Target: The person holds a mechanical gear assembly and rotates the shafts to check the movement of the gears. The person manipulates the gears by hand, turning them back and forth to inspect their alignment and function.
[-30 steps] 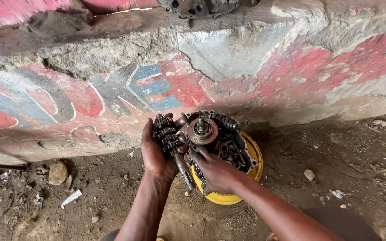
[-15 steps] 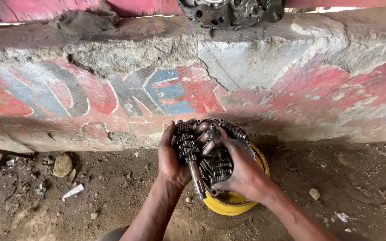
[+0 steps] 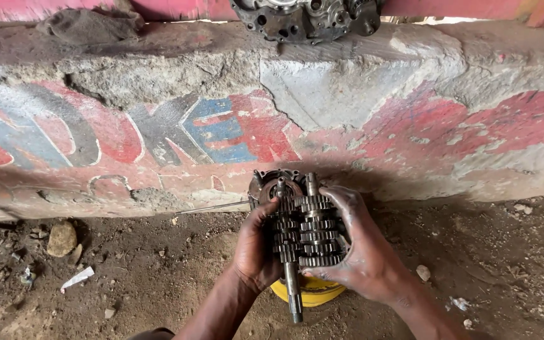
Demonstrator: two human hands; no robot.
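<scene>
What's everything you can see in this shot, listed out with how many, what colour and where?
gear cluster: one set, two shafts of dark oily gears, held upright between both hands
yellow container: one, yellow, on the ground under the gears, mostly hidden
concrete ledge: one, grey with worn red, blue and grey paint, across the frame
engine casing: one, dark metal, on top of the ledge at the upper edge
rag: one, grey, on the ledge at upper left
stone: one, tan, on the dirt ground at left
white scrap: one, white, on the dirt at lower left
left hand: grips the gears' left side
right hand: grips the gears' right side
</scene>
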